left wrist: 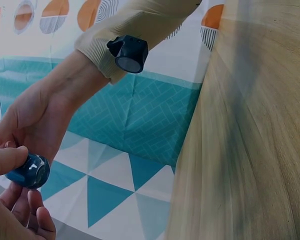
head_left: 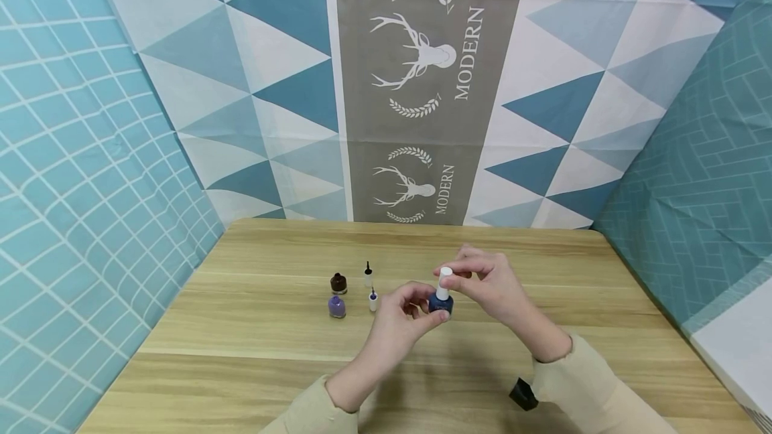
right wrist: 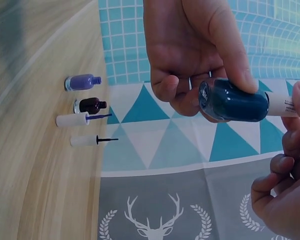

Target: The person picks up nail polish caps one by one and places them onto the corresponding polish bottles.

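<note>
Above the table, my left hand (head_left: 405, 317) grips a dark blue nail polish bottle (right wrist: 240, 102) between thumb and fingers. My right hand (head_left: 487, 281) pinches the white cap (head_left: 445, 281) at the top of that bottle. The cap sits on the bottle's neck; whether it is screwed tight I cannot tell. In the left wrist view, the bottle's rounded base (left wrist: 36, 172) shows between the left thumb and fingers, while the cap is hidden.
Left of my hands stand an uncapped purple polish bottle (head_left: 336, 307) and an uncapped dark brown one (head_left: 338, 283). Beside them, two white brush caps (head_left: 373, 301) stand brush up on the wooden table (head_left: 253, 327). Patterned cloth (head_left: 283, 86) hangs behind the table.
</note>
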Demonstrator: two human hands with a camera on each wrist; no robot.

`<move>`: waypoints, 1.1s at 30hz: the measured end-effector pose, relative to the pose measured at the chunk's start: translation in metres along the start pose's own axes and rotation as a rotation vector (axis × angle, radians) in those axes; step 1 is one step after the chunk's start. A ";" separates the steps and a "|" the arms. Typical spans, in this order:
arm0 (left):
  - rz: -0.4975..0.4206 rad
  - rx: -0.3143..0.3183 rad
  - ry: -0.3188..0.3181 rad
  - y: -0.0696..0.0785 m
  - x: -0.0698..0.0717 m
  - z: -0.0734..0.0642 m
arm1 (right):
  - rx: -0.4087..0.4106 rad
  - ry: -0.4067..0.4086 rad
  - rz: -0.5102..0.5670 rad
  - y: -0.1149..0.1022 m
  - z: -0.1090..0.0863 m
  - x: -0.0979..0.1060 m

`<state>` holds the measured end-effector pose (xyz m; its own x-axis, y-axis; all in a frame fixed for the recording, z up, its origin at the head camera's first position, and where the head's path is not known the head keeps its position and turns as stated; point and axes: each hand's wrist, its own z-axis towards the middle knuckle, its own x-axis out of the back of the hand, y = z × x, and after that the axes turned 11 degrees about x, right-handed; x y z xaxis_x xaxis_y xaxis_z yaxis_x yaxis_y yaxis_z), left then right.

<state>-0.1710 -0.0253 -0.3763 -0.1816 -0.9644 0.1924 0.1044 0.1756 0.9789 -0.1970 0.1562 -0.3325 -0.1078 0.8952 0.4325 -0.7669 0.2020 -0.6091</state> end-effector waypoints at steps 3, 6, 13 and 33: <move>-0.008 0.008 0.004 0.000 0.000 0.000 | -0.017 0.016 -0.024 -0.001 0.000 -0.001; -0.012 0.007 0.005 0.000 0.000 0.000 | -0.027 0.026 -0.039 -0.002 0.000 -0.002; -0.016 -0.012 0.011 -0.001 -0.001 0.001 | -0.029 0.027 -0.042 -0.003 -0.001 -0.002; 0.024 -0.064 0.001 0.023 0.001 -0.011 | 0.097 -0.408 0.330 0.012 0.005 0.019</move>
<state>-0.1584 -0.0242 -0.3539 -0.1774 -0.9603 0.2152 0.1705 0.1853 0.9678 -0.2115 0.1741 -0.3288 -0.5757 0.6740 0.4629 -0.7033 -0.1195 -0.7008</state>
